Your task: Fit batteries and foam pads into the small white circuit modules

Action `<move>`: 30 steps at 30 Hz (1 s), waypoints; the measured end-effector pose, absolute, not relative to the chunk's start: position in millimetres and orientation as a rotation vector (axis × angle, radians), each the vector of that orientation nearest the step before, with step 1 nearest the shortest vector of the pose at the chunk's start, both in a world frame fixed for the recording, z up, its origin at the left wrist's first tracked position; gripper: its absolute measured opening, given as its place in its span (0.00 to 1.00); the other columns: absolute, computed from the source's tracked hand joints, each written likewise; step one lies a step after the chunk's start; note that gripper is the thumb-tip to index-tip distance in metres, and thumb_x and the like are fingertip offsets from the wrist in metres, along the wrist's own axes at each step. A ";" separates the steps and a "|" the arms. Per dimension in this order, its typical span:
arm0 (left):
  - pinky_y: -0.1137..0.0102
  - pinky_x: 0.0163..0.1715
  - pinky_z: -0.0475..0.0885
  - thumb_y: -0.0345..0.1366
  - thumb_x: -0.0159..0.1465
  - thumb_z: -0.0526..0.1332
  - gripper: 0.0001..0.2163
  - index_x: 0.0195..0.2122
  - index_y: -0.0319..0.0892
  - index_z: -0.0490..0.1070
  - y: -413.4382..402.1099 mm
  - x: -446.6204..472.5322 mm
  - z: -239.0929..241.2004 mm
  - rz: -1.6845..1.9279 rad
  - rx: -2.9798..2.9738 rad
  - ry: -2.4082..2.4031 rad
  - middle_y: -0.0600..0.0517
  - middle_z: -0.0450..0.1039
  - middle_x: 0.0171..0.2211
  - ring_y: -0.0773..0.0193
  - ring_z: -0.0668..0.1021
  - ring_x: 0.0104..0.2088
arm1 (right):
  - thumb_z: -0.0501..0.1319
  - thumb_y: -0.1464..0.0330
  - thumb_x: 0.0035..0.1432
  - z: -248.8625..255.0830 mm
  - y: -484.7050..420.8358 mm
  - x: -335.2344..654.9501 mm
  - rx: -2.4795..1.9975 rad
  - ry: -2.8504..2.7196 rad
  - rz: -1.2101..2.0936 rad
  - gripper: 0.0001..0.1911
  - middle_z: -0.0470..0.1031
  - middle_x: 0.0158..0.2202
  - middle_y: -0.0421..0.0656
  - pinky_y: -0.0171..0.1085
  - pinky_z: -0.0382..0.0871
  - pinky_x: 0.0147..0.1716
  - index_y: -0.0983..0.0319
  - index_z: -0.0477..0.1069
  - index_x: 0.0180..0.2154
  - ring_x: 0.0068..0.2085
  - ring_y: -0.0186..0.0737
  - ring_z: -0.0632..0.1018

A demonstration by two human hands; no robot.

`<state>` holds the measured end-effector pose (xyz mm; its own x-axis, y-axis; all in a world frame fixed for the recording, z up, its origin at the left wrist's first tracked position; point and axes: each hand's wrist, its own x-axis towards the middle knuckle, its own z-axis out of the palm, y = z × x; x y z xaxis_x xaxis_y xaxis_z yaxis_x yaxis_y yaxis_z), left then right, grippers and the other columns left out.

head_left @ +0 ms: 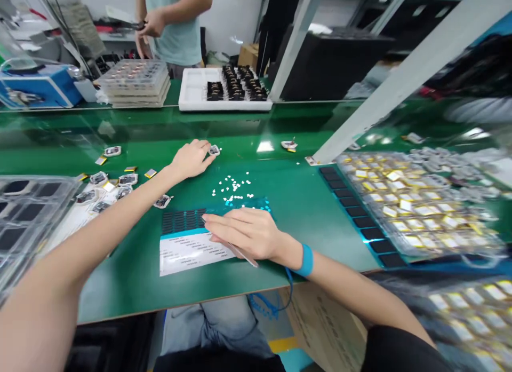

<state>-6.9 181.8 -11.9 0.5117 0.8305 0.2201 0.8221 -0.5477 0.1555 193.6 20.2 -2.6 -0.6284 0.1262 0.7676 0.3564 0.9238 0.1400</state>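
My left hand (191,158) reaches forward over the green bench and pinches a small grey-framed part (214,150) with its fingertips. My right hand (246,232) rests on a blue sheet of small black pads (180,220) with a white label. It is closed on thin metal tweezers (238,251), whose tips point left at the pads. A blue wrist strap (307,260) with a coiled cord circles my right wrist. Several tiny white bits (234,186) lie scattered between my hands.
More small framed parts (120,181) lie at left, next to clear trays (28,212). Trays of yellow-tabbed parts (416,201) fill the right. A white tray of black parts (224,89) and stacked trays (136,82) stand at the back, where another person (172,25) works. A slanted metal post (380,94) crosses right.
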 end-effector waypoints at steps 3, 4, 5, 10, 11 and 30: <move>0.51 0.54 0.72 0.41 0.70 0.61 0.13 0.51 0.38 0.73 218.3 8.0 -19.3 0.415 2.579 1.536 0.42 0.74 0.52 0.50 0.75 0.54 | 0.62 0.68 0.69 -3.8 19.7 191.9 -0.382 -2.276 -0.316 0.07 0.84 0.45 0.40 0.32 0.73 0.29 0.65 0.77 0.43 0.33 0.30 0.81; 0.52 0.53 0.73 0.41 0.70 0.63 0.14 0.50 0.38 0.73 225.2 7.0 -19.2 0.416 2.539 1.542 0.43 0.74 0.52 0.52 0.76 0.52 | 0.62 0.68 0.68 -4.4 19.4 191.5 -0.391 -2.284 -0.311 0.07 0.84 0.45 0.40 0.32 0.73 0.28 0.65 0.76 0.44 0.33 0.30 0.81; 0.53 0.52 0.74 0.42 0.69 0.64 0.14 0.50 0.38 0.73 229.8 4.0 -17.8 0.423 2.498 1.547 0.45 0.74 0.51 0.54 0.77 0.51 | 0.62 0.69 0.68 -5.0 19.2 191.2 -0.395 -2.286 -0.308 0.07 0.84 0.44 0.40 0.32 0.73 0.28 0.65 0.76 0.44 0.33 0.31 0.81; 0.60 0.43 0.75 0.38 0.59 0.72 0.12 0.33 0.37 0.72 220.8 -19.4 4.0 0.581 2.255 1.566 0.49 0.78 0.32 0.55 0.81 0.38 | 0.61 0.71 0.68 -8.2 23.5 190.9 -0.430 -2.253 -0.195 0.04 0.84 0.42 0.43 0.34 0.76 0.32 0.66 0.73 0.41 0.35 0.35 0.81; 0.62 0.40 0.75 0.37 0.56 0.73 0.13 0.30 0.38 0.70 210.8 -22.8 9.6 0.634 2.200 1.554 0.49 0.78 0.29 0.54 0.81 0.36 | 0.60 0.72 0.68 -9.3 25.5 190.9 -0.457 -2.238 -0.147 0.04 0.84 0.41 0.44 0.35 0.76 0.34 0.65 0.72 0.40 0.36 0.37 0.81; 0.77 0.27 0.80 0.32 0.66 0.65 0.07 0.45 0.40 0.76 -7.2 -19.1 -3.3 1.024 1.374 1.022 0.51 0.83 0.32 0.64 0.85 0.29 | 0.56 0.72 0.68 -26.5 19.1 186.5 -0.654 -2.251 0.216 0.02 0.77 0.35 0.39 0.28 0.63 0.21 0.61 0.67 0.40 0.30 0.28 0.77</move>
